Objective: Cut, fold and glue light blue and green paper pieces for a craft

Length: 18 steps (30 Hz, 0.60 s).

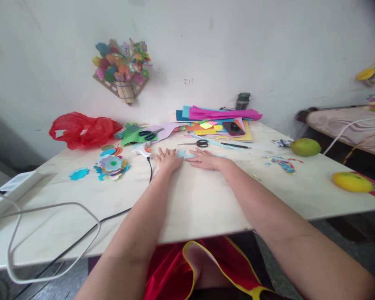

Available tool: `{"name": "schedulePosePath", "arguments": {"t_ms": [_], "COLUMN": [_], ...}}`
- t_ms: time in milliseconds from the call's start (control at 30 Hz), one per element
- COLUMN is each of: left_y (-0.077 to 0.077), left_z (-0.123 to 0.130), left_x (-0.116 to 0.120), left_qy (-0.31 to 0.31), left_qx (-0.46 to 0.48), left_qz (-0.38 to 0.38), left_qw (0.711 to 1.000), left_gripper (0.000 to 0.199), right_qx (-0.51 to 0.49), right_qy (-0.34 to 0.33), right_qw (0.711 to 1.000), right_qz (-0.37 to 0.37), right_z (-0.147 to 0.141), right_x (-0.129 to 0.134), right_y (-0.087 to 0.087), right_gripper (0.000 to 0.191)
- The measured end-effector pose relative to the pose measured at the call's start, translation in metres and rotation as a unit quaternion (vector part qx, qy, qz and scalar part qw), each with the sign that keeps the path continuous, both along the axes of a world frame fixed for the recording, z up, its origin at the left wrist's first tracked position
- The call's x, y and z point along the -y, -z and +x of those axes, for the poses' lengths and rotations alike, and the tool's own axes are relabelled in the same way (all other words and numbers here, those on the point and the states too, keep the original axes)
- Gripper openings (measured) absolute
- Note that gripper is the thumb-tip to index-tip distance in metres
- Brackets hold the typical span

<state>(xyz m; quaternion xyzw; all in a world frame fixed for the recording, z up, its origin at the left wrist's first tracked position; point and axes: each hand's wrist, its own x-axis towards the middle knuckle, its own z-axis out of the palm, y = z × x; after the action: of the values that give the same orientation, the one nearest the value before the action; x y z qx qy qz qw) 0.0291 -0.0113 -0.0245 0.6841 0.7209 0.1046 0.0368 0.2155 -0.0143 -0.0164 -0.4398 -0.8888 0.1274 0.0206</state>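
Note:
Both arms stretch forward over the white table. My left hand lies flat with its fingers spread, beside a white glue gun with a black cord. My right hand also rests flat, fingers apart, and its fingertips touch or cover part of a light blue paper piece between the two hands. How much of that paper lies beneath the palms is hidden. Just beyond the hands are black-handled scissors and a black pen.
Layered paper flowers and a blue paper shape lie left. A red plastic bag, second scissors, coloured sheets and a phone sit behind. Mangoes are right; a power strip and cables are left.

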Motion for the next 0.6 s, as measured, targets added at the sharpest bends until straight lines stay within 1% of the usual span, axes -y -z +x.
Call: {"name": "schedulePosePath", "arguments": {"t_ms": [200, 367, 533, 600], "left_y": [0.0007, 0.0003, -0.0036, -0.0056], "left_z": [-0.0033, -0.0066, -0.0093, -0.0102], "left_x": [-0.0007, -0.0017, 0.0006, 0.0025], "left_qy": [0.014, 0.024, 0.013, -0.005], "left_qx": [0.005, 0.019, 0.016, 0.002], "left_qz": [-0.008, -0.017, -0.016, 0.012], "left_qw": [1.0, 0.999, 1.0, 1.0], "left_gripper": [0.062, 0.057, 0.053, 0.052], "right_qx": [-0.012, -0.015, -0.008, -0.01], "right_qy": [0.015, 0.014, 0.02, 0.02], "right_qw": [1.0, 1.0, 1.0, 0.999], "right_qz": [-0.008, -0.01, -0.022, -0.025], "right_z": [0.0006, 0.0006, -0.0008, -0.0009], "right_x": [0.0022, 0.0035, 0.0063, 0.0067], "right_y": [0.0009, 0.0005, -0.0025, -0.0031], "right_gripper": [0.052, 0.055, 0.056, 0.056]}}
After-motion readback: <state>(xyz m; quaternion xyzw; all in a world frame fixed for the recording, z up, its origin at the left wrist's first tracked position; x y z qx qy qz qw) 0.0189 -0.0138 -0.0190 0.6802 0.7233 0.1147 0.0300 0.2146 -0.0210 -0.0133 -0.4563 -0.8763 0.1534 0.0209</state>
